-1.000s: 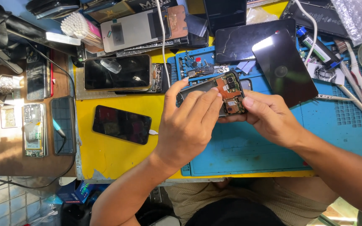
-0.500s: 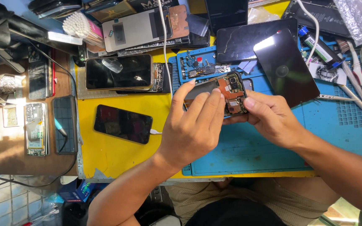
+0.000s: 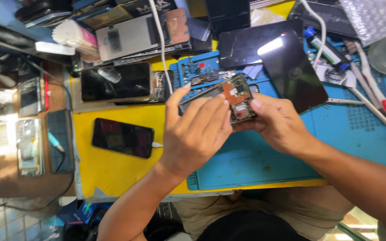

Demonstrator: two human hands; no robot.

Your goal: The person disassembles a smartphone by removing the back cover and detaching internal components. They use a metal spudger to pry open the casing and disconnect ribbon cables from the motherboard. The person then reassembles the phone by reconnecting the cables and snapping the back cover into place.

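An opened phone (image 3: 235,96) is gripped by both hands, left (image 3: 197,134) and right (image 3: 278,122), above the mat (image 3: 291,156). Since a second ago, little has shifted; the work is judged mid-step.

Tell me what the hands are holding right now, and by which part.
Both hands hold one opened phone with its circuit boards exposed. The left hand covers its left part, fingers laid across it; the right hand grips the right end, thumb on the boards.

opened phone (image 3: 235,96) half hidden by left hand (image 3: 197,131) (fingers over it)
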